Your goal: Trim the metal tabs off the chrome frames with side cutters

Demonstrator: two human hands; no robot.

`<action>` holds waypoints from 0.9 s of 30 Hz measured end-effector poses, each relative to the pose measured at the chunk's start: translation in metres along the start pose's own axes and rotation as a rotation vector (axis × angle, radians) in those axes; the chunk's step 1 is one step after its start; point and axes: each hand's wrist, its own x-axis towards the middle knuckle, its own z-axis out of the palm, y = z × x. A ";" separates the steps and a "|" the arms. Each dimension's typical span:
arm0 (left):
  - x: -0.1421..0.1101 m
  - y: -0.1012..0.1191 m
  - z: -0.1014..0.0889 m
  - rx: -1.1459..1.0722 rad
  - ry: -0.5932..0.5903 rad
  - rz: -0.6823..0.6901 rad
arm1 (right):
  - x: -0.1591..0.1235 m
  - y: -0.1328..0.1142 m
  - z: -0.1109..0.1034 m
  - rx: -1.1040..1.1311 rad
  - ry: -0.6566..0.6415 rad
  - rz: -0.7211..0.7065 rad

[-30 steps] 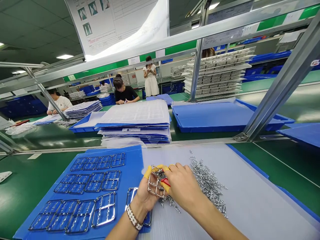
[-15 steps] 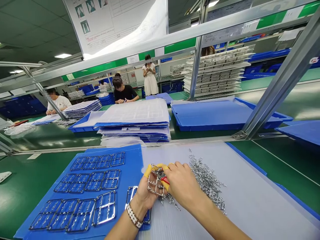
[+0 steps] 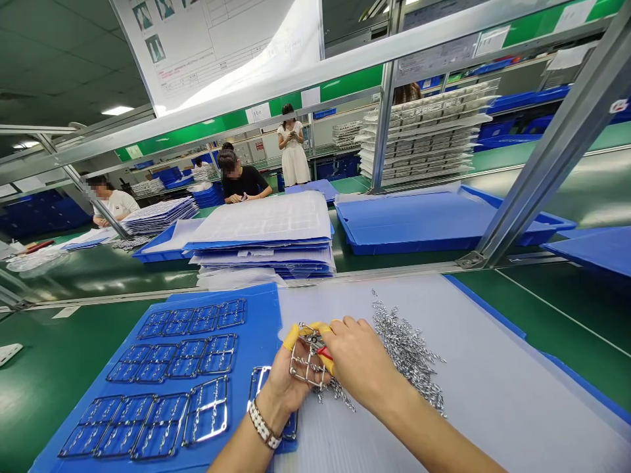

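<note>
My left hand [image 3: 283, 384], with yellow finger covers and a bracelet at the wrist, is closed on a small metal wire frame [image 3: 300, 374], held tilted above the work sheet. My right hand [image 3: 362, 361], also in yellow finger covers, is closed around red-handled pliers [image 3: 324, 353]. The plier jaws are at the upper part of the frame, partly hidden by my fingers. Beyond my right hand lies a heap of small twisted metal pieces [image 3: 407, 351]. Rows of similar wire frames [image 3: 135, 424] lie on the blue sheet [image 3: 197, 460] to the left.
A stack of white and blue sheets [image 3: 261, 226] stands beyond the work area, beside a blue tray [image 3: 419, 248]. A slanted metal post [image 3: 547, 144] rises at right. Across the bench a person in black [image 3: 246, 184] sits, and another person [image 3: 294, 154] stands behind.
Both hands stay nearly in place on the wire frame and pliers. The camera view has shifted slightly; nothing has been picked up or put down.
</note>
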 end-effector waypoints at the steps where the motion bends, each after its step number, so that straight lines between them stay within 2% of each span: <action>1: 0.000 0.000 0.000 0.002 0.000 -0.003 | 0.000 0.001 0.000 -0.001 0.011 -0.002; 7: -0.001 0.005 -0.002 -0.029 0.000 -0.019 | -0.015 0.016 0.004 0.001 0.112 0.071; 12: 0.000 0.003 -0.004 -0.040 0.000 -0.031 | -0.026 0.019 0.010 -0.018 0.053 0.100; 21: 0.000 0.001 -0.002 -0.100 -0.001 -0.051 | -0.020 0.010 0.014 0.014 0.027 0.091; 27: -0.001 0.001 0.001 -0.096 0.030 -0.049 | -0.020 0.003 0.013 -0.048 -0.001 0.113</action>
